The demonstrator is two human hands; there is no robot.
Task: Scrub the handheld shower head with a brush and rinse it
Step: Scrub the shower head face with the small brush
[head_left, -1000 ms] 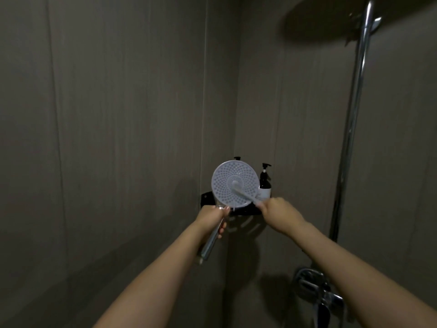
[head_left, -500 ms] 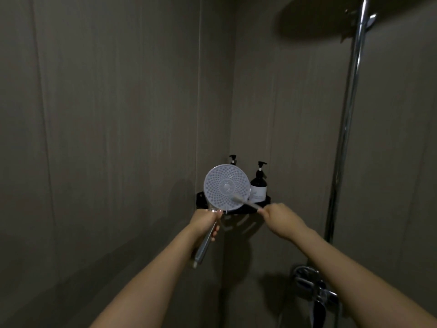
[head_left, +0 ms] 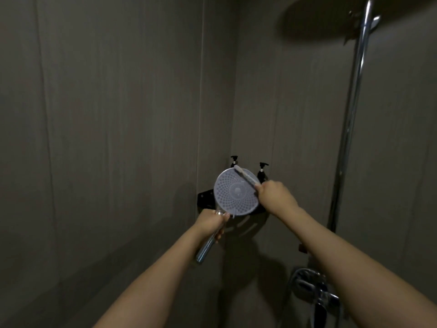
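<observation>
The handheld shower head is a round pale disc with rings of nozzles, its face turned toward me, on a chrome handle running down-left. My left hand grips that handle just below the disc. My right hand grips the handle of a thin white brush. The brush lies slanted across the disc's upper right rim, its tip at the top edge.
Behind the disc, a black corner shelf carries two dark pump bottles. A chrome riser pipe climbs the right wall to a large overhead shower. The mixer valve sits at lower right. Tiled walls close in left and ahead.
The brush has swept from the disc's lower right up to its upper right rim, my right hand rising with it. The shower head stays held in place.
</observation>
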